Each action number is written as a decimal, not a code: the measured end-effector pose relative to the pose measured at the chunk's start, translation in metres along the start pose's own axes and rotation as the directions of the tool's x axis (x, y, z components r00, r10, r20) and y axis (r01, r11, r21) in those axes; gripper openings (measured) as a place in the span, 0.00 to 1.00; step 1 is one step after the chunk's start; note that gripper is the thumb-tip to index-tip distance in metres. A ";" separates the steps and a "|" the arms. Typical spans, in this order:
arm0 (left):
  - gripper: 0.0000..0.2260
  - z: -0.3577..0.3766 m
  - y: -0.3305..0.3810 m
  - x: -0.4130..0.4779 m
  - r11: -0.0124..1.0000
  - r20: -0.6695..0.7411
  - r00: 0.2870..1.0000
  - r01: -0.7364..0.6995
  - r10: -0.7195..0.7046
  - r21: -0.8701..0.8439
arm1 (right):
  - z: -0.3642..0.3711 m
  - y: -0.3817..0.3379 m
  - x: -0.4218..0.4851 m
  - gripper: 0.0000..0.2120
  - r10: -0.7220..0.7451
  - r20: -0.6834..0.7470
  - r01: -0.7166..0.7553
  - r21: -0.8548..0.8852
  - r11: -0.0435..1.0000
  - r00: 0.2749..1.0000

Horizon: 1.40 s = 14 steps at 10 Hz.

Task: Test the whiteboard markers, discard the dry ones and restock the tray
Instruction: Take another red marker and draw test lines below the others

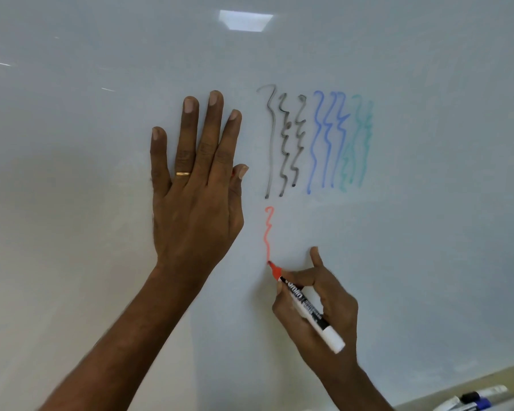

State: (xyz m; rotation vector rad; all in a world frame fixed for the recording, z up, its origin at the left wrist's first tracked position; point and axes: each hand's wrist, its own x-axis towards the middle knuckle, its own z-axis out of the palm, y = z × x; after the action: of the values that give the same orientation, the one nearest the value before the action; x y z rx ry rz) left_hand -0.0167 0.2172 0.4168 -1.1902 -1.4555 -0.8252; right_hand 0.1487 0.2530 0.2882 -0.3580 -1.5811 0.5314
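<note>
My right hand grips a red whiteboard marker with a white barrel. Its red tip touches the whiteboard at the lower end of a wavy red line. My left hand presses flat on the board to the left, fingers straight and pointing up; a small bit of red shows under the thumb, and I cannot tell what it is. Above the red line are wavy test strokes: black, blue and faint green.
At the bottom right corner the tray under the board holds markers with white barrels and dark and blue caps. A ceiling light is reflected near the top of the board.
</note>
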 end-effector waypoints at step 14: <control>0.23 0.000 0.002 -0.001 1.000 -0.011 1.000 0.028 -0.028 0.002 | -0.016 -0.004 0.028 0.06 0.044 -0.095 -0.043 0.008 0.999 0.995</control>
State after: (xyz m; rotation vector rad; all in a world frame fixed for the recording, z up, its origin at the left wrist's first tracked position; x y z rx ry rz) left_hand -0.0144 0.2177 0.4156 -1.1646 -1.4669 -0.8479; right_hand 0.1629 0.2664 0.3142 -0.4081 -1.4823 0.5447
